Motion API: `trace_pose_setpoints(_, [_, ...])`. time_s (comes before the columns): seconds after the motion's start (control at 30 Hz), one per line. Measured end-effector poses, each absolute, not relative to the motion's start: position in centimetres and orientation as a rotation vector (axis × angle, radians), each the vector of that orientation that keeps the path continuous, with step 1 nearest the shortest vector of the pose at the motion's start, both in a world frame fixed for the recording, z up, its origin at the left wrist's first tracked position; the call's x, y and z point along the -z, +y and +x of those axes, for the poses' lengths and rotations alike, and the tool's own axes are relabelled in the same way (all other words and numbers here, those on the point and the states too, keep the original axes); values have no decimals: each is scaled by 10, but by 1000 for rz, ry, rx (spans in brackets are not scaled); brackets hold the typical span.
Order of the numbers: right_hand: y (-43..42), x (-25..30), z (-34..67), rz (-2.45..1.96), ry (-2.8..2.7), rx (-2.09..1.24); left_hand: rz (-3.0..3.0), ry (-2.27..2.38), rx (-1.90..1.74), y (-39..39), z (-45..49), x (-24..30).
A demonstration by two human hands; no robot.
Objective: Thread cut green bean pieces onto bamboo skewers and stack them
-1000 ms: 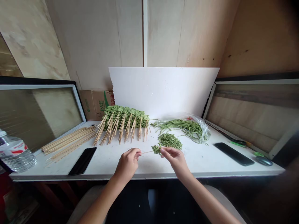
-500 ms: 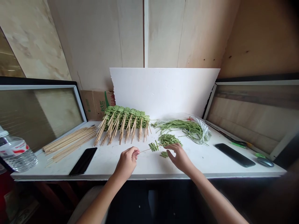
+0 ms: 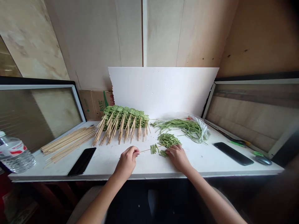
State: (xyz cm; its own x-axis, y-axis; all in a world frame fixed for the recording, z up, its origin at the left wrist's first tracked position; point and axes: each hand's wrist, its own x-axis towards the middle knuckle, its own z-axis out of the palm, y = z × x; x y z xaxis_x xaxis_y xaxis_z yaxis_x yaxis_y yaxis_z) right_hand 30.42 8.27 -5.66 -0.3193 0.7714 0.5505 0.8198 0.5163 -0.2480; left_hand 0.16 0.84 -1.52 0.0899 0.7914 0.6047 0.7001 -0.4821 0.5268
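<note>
Skewer (image 3: 145, 151) ran from the left hand (image 3: 128, 158) toward the right, over the middle of the table (image 3: 112, 170), with a short row of bean pieces (image 3: 154, 149) threaded crosswise on it near its far end. The left hand was clamped on the skewer, thumb and fingers pinched together at its near end, and a bare length of stick showed between the fingertips and the row. The right hand (image 3: 178, 156) was lowered palm down, its fingertips at a small clump (image 3: 163, 153) of cut pieces just beside the row; whether they were closed on a piece could not be told, since the fingers hid it. Right behind that hand lay the pile (image 3: 168, 140) of loose cut pieces, and beyond it the long beans (image 3: 183, 125), partly inside a clear bag (image 3: 205, 130). At the back, left of the pile, filled skewers (image 3: 127, 116) stood stacked, their bare ends pointing toward the front edge. Farther left lay a spread of bare sticks (image 3: 70, 140), with a phone (image 3: 82, 161) in front of it and a bottle (image 3: 16, 155) at the far left. On the right lay a dark slab (image 3: 233, 153) and a mouse (image 3: 263, 160). A white board (image 3: 163, 90) stood upright behind everything, beside a carton (image 3: 97, 104).
</note>
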Motion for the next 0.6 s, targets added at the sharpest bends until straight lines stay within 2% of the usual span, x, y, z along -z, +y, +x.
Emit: trace_pose_setpoints(0.6, [91, 59, 305, -1178, -1962, -165, 2325, 1576, -1352, 11, -5, 14])
